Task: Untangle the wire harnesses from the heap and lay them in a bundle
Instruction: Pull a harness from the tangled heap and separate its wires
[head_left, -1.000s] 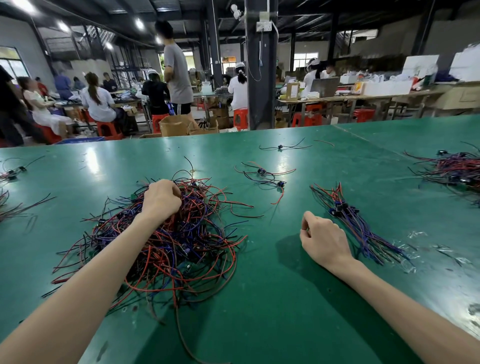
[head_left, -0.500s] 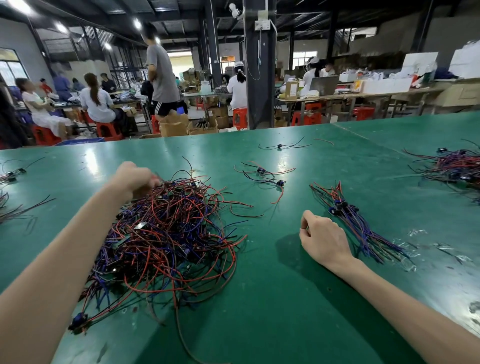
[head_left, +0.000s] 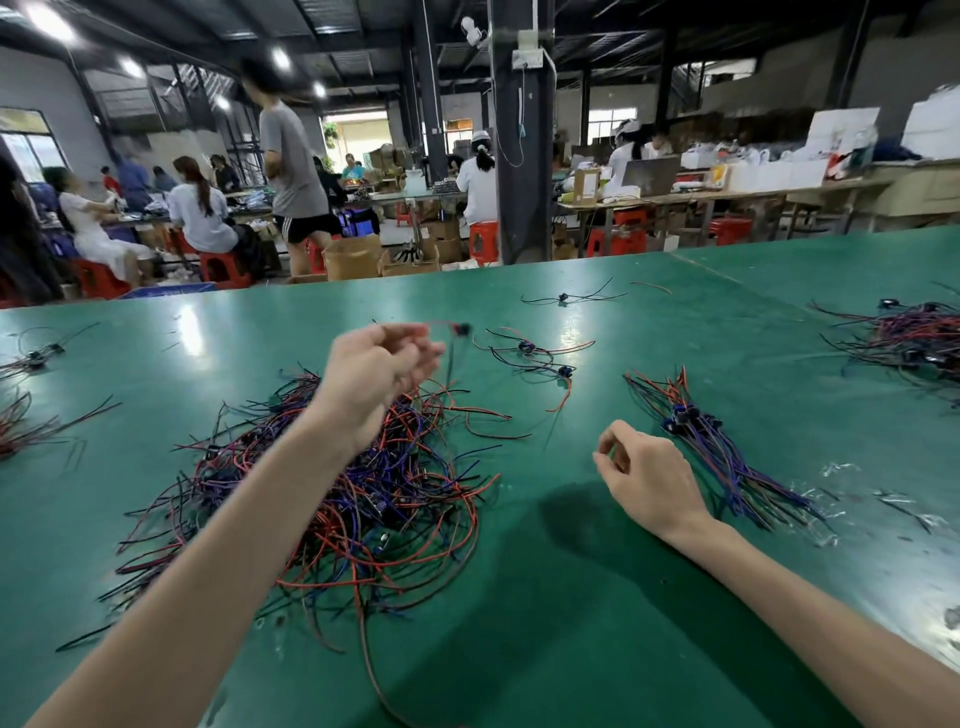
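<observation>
A tangled heap of red, blue and black wire harnesses (head_left: 363, 499) lies on the green table (head_left: 571, 623), left of centre. My left hand (head_left: 376, 371) is raised above the heap's far side and pinches one thin harness (head_left: 451, 332), whose small black connector hangs just beyond my fingertips. A straight bundle of harnesses (head_left: 711, 441) lies to the right. My right hand (head_left: 644, 475) rests on the table just left of that bundle, fingers loosely curled, holding nothing.
Two loose harnesses (head_left: 540, 358) lie beyond the heap, and another (head_left: 563, 298) farther back. A second pile (head_left: 914, 338) sits at the right edge, with more wires (head_left: 26, 415) at the left edge. People work at benches behind the table.
My left hand has lifted from the heap's far left and swung right, drawing one harness up out of the tangle. The right hand has stayed in place.
</observation>
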